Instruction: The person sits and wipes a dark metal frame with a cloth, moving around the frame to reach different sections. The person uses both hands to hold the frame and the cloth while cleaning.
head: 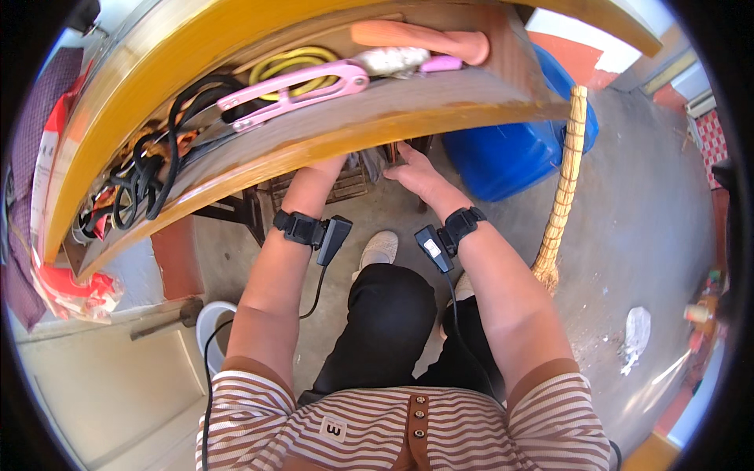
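An open wooden drawer (353,138) juts out above my hands. My left hand (328,168) reaches beneath its front edge; the fingers are hidden. To the right, my right hand (417,172) is partly under the same edge, thumb and a finger spread beside a grey plastic bag (372,163) and a narrow dark item with an orange-brown stripe (393,152). Whether it grips either is unclear. Below the hands stands a brown slatted crate (350,187). Inside the drawer lie a pink metal-jointed tool (294,94), a yellow coiled cord (315,56), black cable (144,171) and an orange elongated object (418,40).
A blue plastic barrel (500,162) stands to the right, with a straw broom (562,200) upright near it. White plastic (637,332) lies on the concrete floor. At lower left are a white bucket (206,321) and a beige panel (112,377). A red-and-white bag (76,288) hangs by the drawer.
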`<state>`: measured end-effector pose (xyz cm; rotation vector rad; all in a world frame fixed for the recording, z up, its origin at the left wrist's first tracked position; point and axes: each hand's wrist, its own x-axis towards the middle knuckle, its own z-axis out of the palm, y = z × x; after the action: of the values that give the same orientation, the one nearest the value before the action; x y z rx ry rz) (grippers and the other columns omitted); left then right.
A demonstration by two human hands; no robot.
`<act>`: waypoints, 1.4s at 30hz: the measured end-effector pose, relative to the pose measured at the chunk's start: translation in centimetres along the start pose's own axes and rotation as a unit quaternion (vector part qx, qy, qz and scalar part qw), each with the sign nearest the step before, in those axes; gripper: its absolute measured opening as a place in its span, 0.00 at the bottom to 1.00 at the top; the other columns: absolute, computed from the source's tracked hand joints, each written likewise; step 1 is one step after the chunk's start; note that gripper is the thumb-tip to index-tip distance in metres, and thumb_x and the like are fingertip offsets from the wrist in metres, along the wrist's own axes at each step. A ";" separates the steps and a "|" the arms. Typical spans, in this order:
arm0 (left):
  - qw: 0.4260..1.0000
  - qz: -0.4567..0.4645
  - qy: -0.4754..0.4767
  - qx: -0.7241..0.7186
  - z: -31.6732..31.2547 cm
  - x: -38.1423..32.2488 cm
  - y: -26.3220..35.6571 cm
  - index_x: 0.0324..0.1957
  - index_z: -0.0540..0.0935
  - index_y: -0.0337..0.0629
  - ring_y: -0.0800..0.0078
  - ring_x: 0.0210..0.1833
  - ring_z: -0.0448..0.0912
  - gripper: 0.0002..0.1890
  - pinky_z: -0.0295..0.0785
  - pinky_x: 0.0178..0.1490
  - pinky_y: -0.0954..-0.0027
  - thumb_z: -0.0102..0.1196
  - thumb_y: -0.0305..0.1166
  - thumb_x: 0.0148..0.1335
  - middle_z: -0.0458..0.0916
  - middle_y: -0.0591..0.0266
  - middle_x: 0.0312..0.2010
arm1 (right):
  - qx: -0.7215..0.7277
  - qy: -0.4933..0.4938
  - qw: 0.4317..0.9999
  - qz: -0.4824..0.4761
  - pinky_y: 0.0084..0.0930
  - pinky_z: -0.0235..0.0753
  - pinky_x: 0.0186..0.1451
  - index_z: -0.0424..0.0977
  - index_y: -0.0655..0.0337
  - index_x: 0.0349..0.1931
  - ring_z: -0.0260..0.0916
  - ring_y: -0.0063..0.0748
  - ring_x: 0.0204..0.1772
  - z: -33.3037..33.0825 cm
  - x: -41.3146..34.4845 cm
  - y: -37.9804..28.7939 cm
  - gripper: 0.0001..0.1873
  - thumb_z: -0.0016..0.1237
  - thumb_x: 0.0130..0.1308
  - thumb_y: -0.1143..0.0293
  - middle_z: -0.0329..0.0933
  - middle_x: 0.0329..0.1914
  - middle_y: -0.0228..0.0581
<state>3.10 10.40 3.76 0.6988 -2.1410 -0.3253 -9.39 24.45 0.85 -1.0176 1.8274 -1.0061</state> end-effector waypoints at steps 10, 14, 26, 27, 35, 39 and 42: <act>0.984 0.159 0.071 0.032 5.1 4.1 -4.5 0.40 0.80 0.36 0.48 0.43 0.77 0.11 0.71 0.46 0.56 0.52 0.33 0.60 0.81 0.44 0.37 | 0.019 0.020 0.998 -0.051 0.28 0.53 0.70 0.49 0.69 0.67 0.53 0.49 0.70 0.0 0.0 -0.6 0.42 0.49 0.48 0.73 0.55 0.67 0.59; 0.997 0.059 0.039 0.011 4.7 4.4 -3.2 0.41 0.81 0.38 0.49 0.42 0.78 0.11 0.72 0.44 0.56 0.52 0.31 0.59 0.80 0.44 0.36 | 0.037 0.032 0.995 -0.085 0.28 0.52 0.71 0.50 0.66 0.67 0.52 0.49 0.70 0.1 0.4 -0.8 0.43 0.50 0.47 0.74 0.55 0.68 0.57; 0.987 0.088 -0.120 -0.065 1.1 -3.4 3.7 0.40 0.83 0.44 0.59 0.41 0.78 0.11 0.73 0.43 0.70 0.55 0.21 0.55 0.77 0.55 0.38 | 0.120 -0.043 0.992 -0.019 0.21 0.50 0.69 0.53 0.65 0.67 0.50 0.38 0.71 -0.7 -0.1 -1.2 0.43 0.45 0.42 0.82 0.54 0.70 0.49; 0.987 0.090 -0.125 -0.047 1.3 -3.0 3.5 0.40 0.83 0.44 0.59 0.41 0.78 0.11 0.73 0.43 0.70 0.56 0.21 0.55 0.77 0.55 0.38 | 0.132 -0.039 0.990 -0.022 0.21 0.50 0.68 0.53 0.64 0.67 0.50 0.38 0.71 -0.7 -0.2 -1.3 0.44 0.44 0.42 0.83 0.54 0.70 0.48; 0.996 0.021 0.057 -0.063 3.0 2.6 3.1 0.43 0.83 0.42 0.61 0.36 0.76 0.13 0.72 0.44 0.71 0.54 0.21 0.57 0.76 0.56 0.34 | 0.344 -0.032 0.933 -0.098 0.20 0.58 0.61 0.54 0.53 0.69 0.59 0.31 0.59 -1.2 -0.6 -3.1 0.46 0.40 0.42 0.87 0.58 0.66 0.41; 0.997 0.072 -0.007 -0.027 2.6 -0.1 3.0 0.45 0.82 0.41 0.62 0.37 0.77 0.14 0.72 0.43 0.72 0.53 0.20 0.57 0.76 0.54 0.36 | 0.416 -0.046 0.908 -0.035 0.15 0.60 0.53 0.55 0.60 0.68 0.61 0.25 0.52 -1.4 -0.2 -3.0 0.44 0.37 0.41 0.86 0.65 0.59 0.34; 0.994 0.075 -0.032 -0.067 2.2 -3.0 3.1 0.45 0.82 0.41 0.65 0.38 0.78 0.14 0.72 0.42 0.73 0.54 0.20 0.56 0.77 0.54 0.38 | 0.439 -0.049 0.896 -0.045 0.15 0.60 0.45 0.56 0.59 0.67 0.60 0.21 0.44 -1.5 -0.3 -2.7 0.44 0.36 0.41 0.86 0.67 0.55 0.30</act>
<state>1.70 14.67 1.85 0.4544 -2.1947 -0.4107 -9.87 24.13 3.90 -0.5611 1.0292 -1.5875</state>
